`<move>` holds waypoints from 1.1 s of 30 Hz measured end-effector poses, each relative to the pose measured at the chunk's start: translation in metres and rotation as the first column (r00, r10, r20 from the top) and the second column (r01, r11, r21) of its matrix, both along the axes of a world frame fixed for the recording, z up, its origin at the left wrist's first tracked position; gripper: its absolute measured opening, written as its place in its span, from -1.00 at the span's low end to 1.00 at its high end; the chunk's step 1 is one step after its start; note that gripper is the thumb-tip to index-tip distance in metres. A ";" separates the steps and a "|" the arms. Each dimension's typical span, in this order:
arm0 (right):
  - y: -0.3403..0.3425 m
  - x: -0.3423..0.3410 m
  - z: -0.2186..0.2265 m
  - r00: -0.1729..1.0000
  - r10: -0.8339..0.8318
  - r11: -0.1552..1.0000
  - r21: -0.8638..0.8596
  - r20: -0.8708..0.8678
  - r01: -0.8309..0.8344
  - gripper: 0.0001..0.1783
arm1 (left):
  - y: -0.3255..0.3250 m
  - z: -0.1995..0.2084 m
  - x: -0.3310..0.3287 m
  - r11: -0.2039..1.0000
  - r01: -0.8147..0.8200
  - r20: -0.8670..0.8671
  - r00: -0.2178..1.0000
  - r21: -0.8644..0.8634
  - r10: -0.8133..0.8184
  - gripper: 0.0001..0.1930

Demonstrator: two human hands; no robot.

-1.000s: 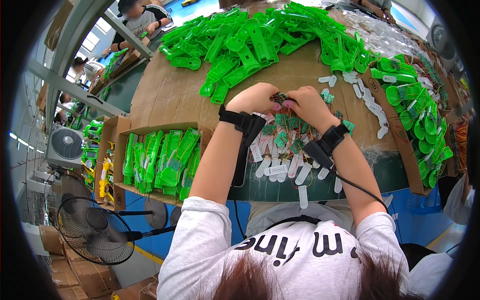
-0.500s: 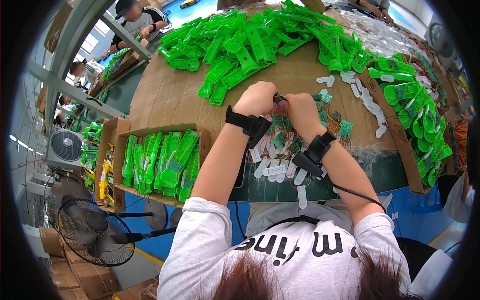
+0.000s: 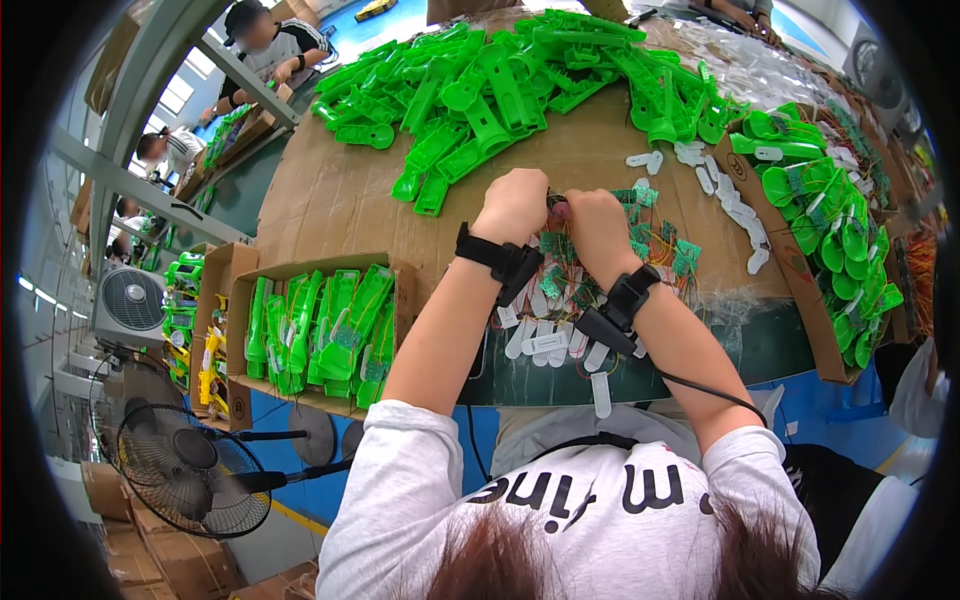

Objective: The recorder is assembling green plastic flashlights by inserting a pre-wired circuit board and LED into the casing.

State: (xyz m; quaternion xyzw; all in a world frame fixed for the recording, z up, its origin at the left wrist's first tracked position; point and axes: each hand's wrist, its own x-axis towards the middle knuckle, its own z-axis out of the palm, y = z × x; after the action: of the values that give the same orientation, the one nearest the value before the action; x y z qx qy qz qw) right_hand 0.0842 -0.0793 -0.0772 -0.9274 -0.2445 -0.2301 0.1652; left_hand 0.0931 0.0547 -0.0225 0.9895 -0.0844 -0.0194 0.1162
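Left hand (image 3: 516, 202): fingers curled in, closed at a small dark part (image 3: 554, 200). Right hand (image 3: 598, 228): likewise closed, meeting the left at that part. Part: between both hands, mostly covered; long axis cannot be told. Circuit boards (image 3: 686, 257): green, wired, under and right of the right hand. White strip (image 3: 545, 343): nearer the wearer than the hands, long axis crosswise; fine dark print, illegible. Green housings (image 3: 490, 105): heaped beyond both hands, long axes mixed.
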 end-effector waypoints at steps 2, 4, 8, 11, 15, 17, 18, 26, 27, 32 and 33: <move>0.001 0.000 0.001 0.999 0.006 1.000 0.011 -0.032 -0.006 -0.93 | -0.002 -0.001 0.000 0.999 -0.032 0.003 0.999 0.020 0.032 -0.82; 0.002 0.000 0.001 0.998 0.013 1.000 0.022 -0.062 -0.012 -0.95 | 0.001 -0.005 -0.001 1.000 -0.017 0.031 0.999 -0.006 0.017 -0.83; 0.003 0.004 -0.002 0.999 -0.013 1.000 -0.005 -0.046 0.012 -0.95 | 0.001 -0.006 0.002 1.000 0.012 0.041 0.999 0.000 -0.012 -0.83; 0.004 0.004 0.005 0.994 -0.038 0.999 -0.042 -0.107 0.033 -0.95 | -0.002 -0.005 0.001 1.000 -0.023 0.003 1.000 0.020 0.023 -0.84; -0.001 0.007 0.007 0.999 0.050 0.998 -0.030 -0.021 -0.050 -0.93 | 0.007 0.001 0.002 0.998 0.006 -0.024 1.000 0.057 -0.005 -0.82; -0.009 0.009 0.012 0.991 0.102 0.995 0.028 -0.082 -0.100 -0.91 | 0.016 0.004 0.002 0.998 0.057 -0.013 0.998 -0.032 -0.057 -0.77; -0.016 0.009 0.018 0.978 0.152 0.986 0.088 -0.141 -0.141 -0.89 | 0.015 0.011 0.003 0.998 0.065 -0.081 0.995 0.010 -0.064 -0.68; -0.084 0.059 0.038 0.902 0.386 0.867 0.410 -0.195 -0.283 -0.75 | 0.040 0.017 0.005 0.932 0.202 -0.374 0.874 -0.300 -0.310 -0.61; -0.096 0.071 0.022 0.923 0.261 0.927 0.340 -0.283 -0.158 -0.76 | 0.042 0.011 0.010 0.871 0.209 -0.334 0.864 -0.445 -0.378 -0.60; -0.100 0.071 0.001 0.887 0.136 0.991 0.073 -0.441 -0.115 -0.82 | 0.034 0.019 0.016 0.899 0.079 -0.394 0.880 -0.430 -0.265 -0.55; -0.101 0.070 0.002 0.888 0.131 0.991 0.071 -0.440 -0.111 -0.82 | 0.024 0.031 0.010 0.955 0.057 -0.420 0.889 -0.292 -0.181 -0.55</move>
State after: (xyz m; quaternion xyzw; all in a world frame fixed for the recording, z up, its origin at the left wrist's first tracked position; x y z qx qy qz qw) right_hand 0.1539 -0.1801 -0.0748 -0.9344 -0.2526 -0.0071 0.2509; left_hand 0.1031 0.0782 0.0087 0.9265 -0.1187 -0.2388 0.2654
